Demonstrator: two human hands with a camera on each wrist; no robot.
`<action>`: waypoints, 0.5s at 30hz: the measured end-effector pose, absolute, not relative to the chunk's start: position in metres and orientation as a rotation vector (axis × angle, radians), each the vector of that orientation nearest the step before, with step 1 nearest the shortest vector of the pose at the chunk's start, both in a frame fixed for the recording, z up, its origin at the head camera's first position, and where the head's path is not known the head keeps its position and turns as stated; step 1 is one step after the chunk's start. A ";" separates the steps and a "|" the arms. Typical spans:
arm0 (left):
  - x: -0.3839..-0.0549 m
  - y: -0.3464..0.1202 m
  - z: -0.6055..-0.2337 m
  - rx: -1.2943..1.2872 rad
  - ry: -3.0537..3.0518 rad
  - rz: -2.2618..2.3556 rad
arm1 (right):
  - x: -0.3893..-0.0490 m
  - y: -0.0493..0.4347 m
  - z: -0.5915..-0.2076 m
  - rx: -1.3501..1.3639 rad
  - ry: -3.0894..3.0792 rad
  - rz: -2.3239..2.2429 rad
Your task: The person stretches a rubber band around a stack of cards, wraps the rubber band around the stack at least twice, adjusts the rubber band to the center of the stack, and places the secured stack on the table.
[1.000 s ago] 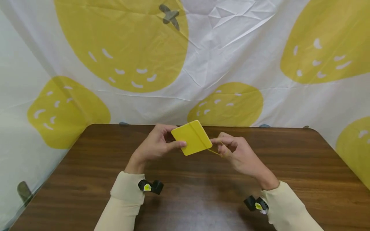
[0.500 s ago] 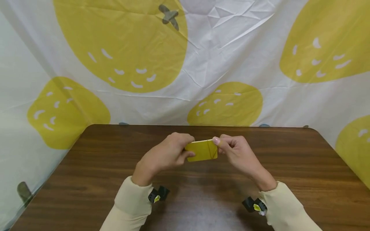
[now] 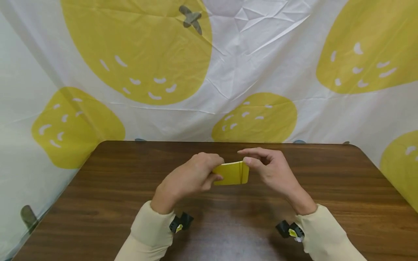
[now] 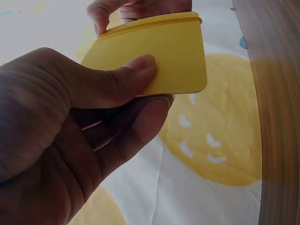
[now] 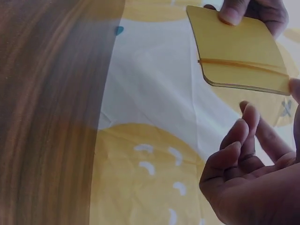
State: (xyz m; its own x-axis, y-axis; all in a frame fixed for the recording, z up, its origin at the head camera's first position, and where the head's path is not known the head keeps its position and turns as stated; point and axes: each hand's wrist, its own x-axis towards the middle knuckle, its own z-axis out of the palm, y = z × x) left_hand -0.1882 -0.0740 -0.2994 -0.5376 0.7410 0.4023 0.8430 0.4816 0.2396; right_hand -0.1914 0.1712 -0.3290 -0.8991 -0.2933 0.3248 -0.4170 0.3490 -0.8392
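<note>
Our left hand (image 3: 192,175) pinches a small yellow rectangular notebook (image 3: 231,174); our right hand (image 3: 277,173), fingers loose, thumbs one corner. We are probably settling the thin orange-yellow elastic band (image 5: 243,64) across it; next calls for easing that thumb clear. Below lies the brown wood-grain table (image 3: 88,203).

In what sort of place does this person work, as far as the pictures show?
Probably an indoor recording corner, though the room beyond is hidden: a dark wood-grain table, a creased white sheet with yellow fruit-like prints hanging behind it, and black devices at both cuffs.
</note>
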 end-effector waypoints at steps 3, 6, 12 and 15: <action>-0.188 -0.076 -0.299 -1.334 -2.509 -0.630 | -0.190 0.174 -0.326 0.682 -2.475 1.594; -0.190 -0.079 -0.298 -1.303 -2.544 -0.695 | -0.188 0.176 -0.324 0.757 -2.413 1.611; -0.193 -0.088 -0.297 -1.279 -2.566 -0.843 | -0.184 0.174 -0.320 0.905 -2.279 1.596; -0.192 -0.088 -0.296 -1.240 -2.556 -0.907 | -0.182 0.172 -0.320 0.941 -2.222 1.574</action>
